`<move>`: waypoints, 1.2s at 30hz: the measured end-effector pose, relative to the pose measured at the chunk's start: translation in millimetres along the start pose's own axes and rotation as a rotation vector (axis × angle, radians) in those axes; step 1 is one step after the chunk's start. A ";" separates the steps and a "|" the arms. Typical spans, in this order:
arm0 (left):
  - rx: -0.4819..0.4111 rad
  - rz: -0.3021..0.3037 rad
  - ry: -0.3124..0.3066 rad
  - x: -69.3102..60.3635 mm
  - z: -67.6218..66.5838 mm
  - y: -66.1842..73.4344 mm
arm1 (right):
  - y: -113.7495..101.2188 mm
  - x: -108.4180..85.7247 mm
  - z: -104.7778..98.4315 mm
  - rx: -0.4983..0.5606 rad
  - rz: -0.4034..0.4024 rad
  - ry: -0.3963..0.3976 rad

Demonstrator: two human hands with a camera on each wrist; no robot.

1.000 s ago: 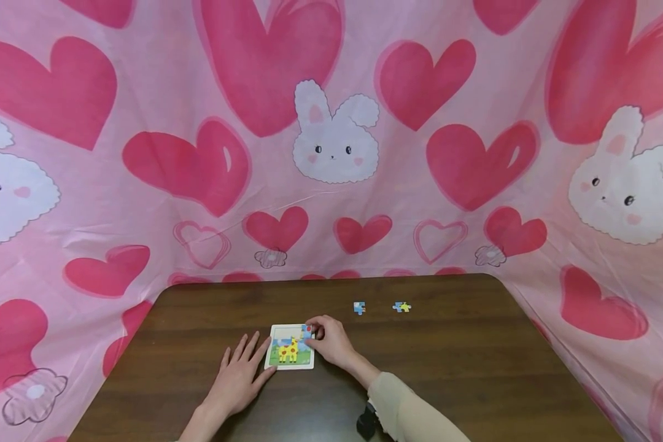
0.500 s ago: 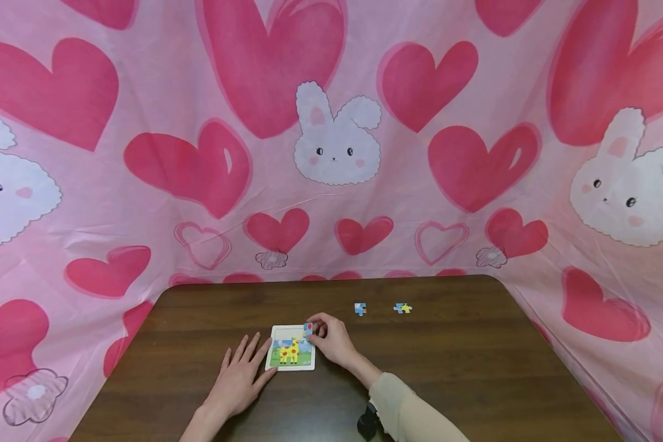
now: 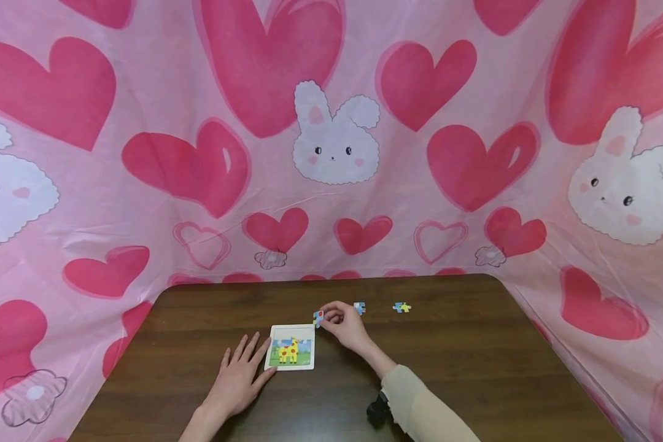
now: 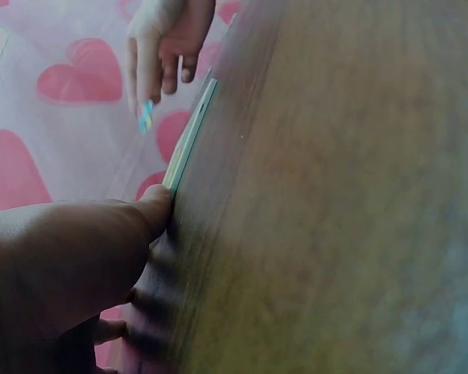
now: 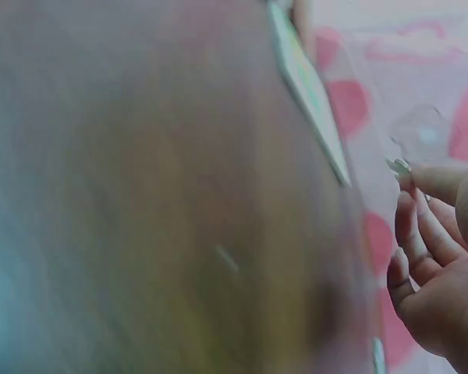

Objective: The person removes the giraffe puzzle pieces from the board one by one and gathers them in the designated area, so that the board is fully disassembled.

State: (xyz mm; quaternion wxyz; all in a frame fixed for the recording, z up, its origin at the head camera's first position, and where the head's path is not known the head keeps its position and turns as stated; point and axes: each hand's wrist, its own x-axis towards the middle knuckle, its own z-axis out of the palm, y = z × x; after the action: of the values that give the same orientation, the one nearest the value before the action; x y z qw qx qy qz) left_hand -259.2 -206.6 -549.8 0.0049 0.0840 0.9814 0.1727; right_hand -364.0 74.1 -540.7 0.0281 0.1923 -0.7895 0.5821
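A white-framed puzzle board (image 3: 290, 352) with a giraffe picture lies on the table; its upper strip shows bare. My left hand (image 3: 236, 379) lies spread at the board's left side, thumb and fingertips touching its edge. Above the board's upper right corner, my right hand (image 3: 347, 326) pinches a small blue puzzle piece (image 3: 318, 317) with a red spot between thumb and finger. In the right wrist view that piece (image 5: 399, 166) is seen edge-on, held clear of the board (image 5: 312, 97).
Beyond the right hand on the brown table (image 3: 475, 356) lies a blue piece (image 3: 359, 307), partly behind the hand. A blue and yellow piece (image 3: 402, 307) is farther right. A pink curtain (image 3: 331, 233) with hearts and rabbits surrounds the table.
My right hand has lifted the red-spotted piece off the board's upper right corner and moved it up and to the right. The left hand stays where it was.
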 end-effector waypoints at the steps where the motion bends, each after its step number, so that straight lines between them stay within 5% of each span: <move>1: 0.000 0.000 0.001 0.0 -0.1 0.0 | -0.2 1.3 -6.6 0.020 0.013 0.006; 16: -0.003 0.030 0.034 -1.5 -1.4 0.9 | 7.9 -3.4 -101.6 0.107 0.147 0.132; 36: 0.005 0.018 0.015 -2.1 -2.8 1.8 | 43.1 -32.6 -193.3 -0.103 0.253 0.389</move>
State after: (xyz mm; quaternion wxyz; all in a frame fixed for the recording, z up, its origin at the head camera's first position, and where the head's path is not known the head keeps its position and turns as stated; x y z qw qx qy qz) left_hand -256.9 -206.2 -546.6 -0.0041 0.0915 0.9810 0.1708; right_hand -383.1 273.5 -526.6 0.1163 -0.0257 -0.8157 0.5661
